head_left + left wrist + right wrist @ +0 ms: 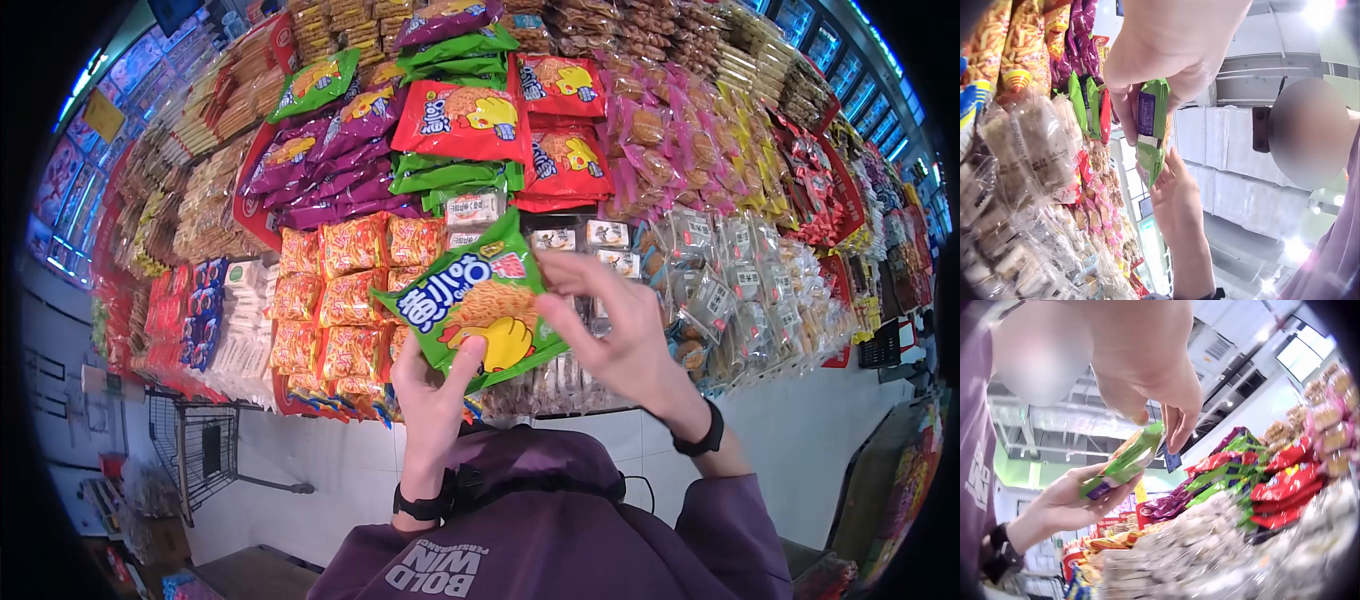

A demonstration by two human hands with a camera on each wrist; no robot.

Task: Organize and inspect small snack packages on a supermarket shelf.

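A green snack bag (478, 300) with a yellow chick and noodles printed on its front is held up over the front of the display. My left hand (432, 392) grips its lower left part, thumb across the front and fingers behind. In the left wrist view the green bag (1152, 125) shows edge-on between thumb and fingers. At the bag's right edge is my right hand (622, 325), its fingers loosely bent and thumb apart from them. Seen in the right wrist view, the right hand's fingertips (1175, 434) lie beside the bag's upper end.
Purple bags (335, 150), red bags (465, 120) and more green bags are stacked behind. Orange snack packets (352, 297) fill the left front, clear-wrapped packets (735, 290) the right. A shopping cart (205, 440) stands on the floor at the left.
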